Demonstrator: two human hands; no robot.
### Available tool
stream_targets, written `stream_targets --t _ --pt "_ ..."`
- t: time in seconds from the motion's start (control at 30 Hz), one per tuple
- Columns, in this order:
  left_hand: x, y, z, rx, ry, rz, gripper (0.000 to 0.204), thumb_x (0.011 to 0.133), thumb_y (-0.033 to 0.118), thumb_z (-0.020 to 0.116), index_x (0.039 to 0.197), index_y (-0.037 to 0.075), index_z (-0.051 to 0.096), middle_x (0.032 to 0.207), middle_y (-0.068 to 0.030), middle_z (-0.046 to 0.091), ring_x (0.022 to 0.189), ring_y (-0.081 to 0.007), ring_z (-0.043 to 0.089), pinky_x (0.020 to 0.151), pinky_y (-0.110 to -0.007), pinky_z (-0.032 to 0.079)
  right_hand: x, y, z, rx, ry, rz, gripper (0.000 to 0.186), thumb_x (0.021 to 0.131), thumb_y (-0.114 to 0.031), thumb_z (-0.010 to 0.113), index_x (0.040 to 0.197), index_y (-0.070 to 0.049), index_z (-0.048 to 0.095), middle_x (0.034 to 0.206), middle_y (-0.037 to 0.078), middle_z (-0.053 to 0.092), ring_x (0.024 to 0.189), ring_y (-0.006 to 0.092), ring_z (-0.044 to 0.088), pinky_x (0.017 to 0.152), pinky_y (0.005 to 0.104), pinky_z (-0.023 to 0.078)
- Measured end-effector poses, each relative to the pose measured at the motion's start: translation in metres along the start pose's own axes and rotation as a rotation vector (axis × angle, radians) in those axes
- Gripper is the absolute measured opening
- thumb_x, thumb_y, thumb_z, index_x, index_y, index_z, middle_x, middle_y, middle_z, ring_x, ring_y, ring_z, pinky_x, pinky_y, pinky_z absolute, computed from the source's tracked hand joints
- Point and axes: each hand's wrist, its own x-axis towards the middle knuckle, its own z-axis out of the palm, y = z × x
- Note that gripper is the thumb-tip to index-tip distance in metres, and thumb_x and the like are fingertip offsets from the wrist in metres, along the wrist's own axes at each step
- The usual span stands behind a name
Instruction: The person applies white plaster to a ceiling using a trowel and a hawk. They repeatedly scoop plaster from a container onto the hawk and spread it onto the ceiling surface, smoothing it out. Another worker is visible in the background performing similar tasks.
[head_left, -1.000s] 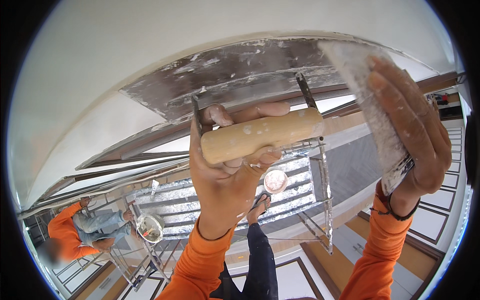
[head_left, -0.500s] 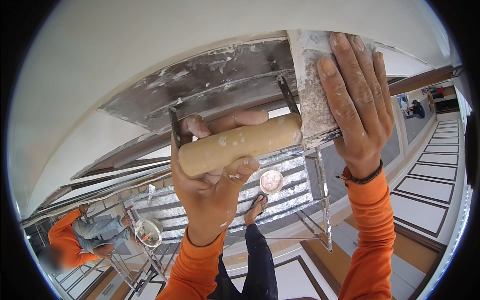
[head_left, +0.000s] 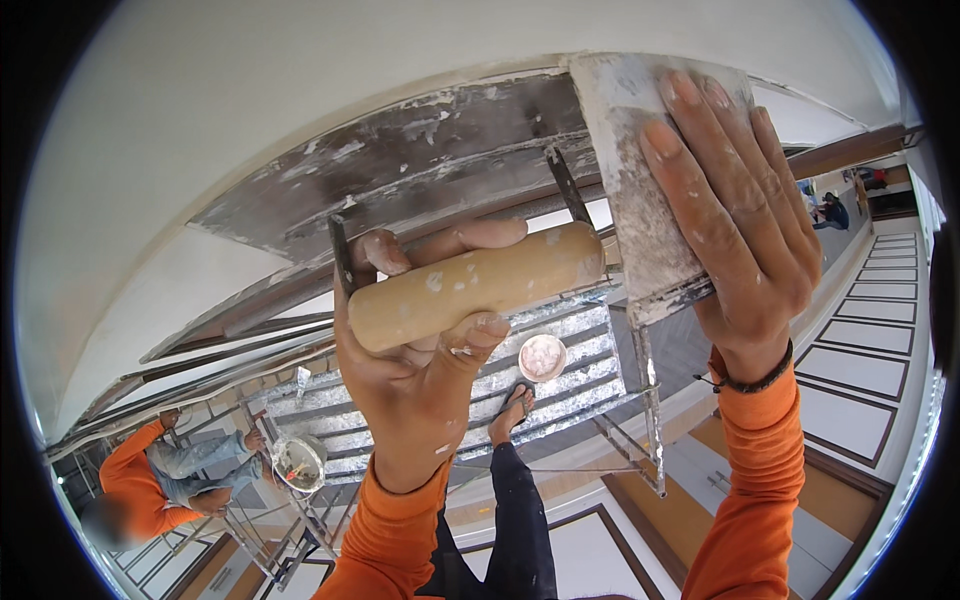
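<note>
Hands [head_left: 415,395] partly hide the handle [head_left: 470,285] and flat plate [head_left: 625,170] (its right edge mostly).

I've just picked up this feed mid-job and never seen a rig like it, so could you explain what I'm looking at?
There is no machine here, just a person's two bare hands in orange sleeves. Every picture comes from one fisheye camera worn on the head, looking down; that lens bends straight edges.

The left hand grips the pale, rounded handle of a trowel with a dark, white-streaked blade. The right hand holds a flat, white-smeared plate, fingers across its face, thumb hidden.

Below is a slatted platform with a small pail of pinkish-white material and a sandalled foot. At left, a co-worker sits near a bucket.
</note>
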Motion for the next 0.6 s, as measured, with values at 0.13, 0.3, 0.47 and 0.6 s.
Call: stream_targets --t 0.13,0.3,0.47,0.6 --pt "0.000 -0.001 0.007 -0.012 0.033 0.017 0.040 0.083 0.018 0.069 0.110 -0.004 0.052 0.115 -0.0244 0.055 0.100 -0.0304 0.060 0.088 -0.044 0.050 -0.022 -0.002 -0.008 0.013 -0.119 0.015 0.037 0.079 -0.022 0.062 0.114 -0.011 0.065 0.117 0.011 0.063 0.115 0.0279 0.057 0.100 0.0456 0.041" --pt "-0.003 -0.001 0.010 -0.042 0.133 0.003 0.050 0.080 0.014 0.072 0.118 -0.002 0.044 0.114 -0.0247 0.055 0.096 -0.0285 0.063 0.075 -0.032 0.056 -0.033 -0.008 -0.015 0.052 -0.050 0.076 0.040 0.078 -0.025 0.065 0.115 -0.010 0.063 0.116 0.013 0.063 0.114 0.0291 0.057 0.100 0.0464 0.041" --pt "-0.004 -0.004 0.007 -0.109 0.095 -0.010 0.052 0.078 0.010 0.074 0.118 -0.001 0.043 0.114 -0.0243 0.054 0.103 -0.0297 0.059 0.085 -0.037 0.052 -0.003 -0.002 -0.018 0.024 -0.003 -0.038 0.044 0.076 -0.026 0.067 0.117 -0.010 0.062 0.116 0.015 0.062 0.114 0.0292 0.057 0.099 0.0467 0.042" --pt "-0.005 0.000 0.004 -0.078 0.099 -0.039 0.044 0.077 0.011 0.075 0.110 -0.001 0.049 0.112 -0.0181 0.054 0.106 -0.0271 0.056 0.090 -0.038 0.047 0.008 0.007 -0.025 -0.055 -0.115 -0.141 0.044 0.075 -0.024 0.067 0.117 -0.010 0.062 0.116 0.014 0.063 0.113 0.0287 0.058 0.098 0.0463 0.044"
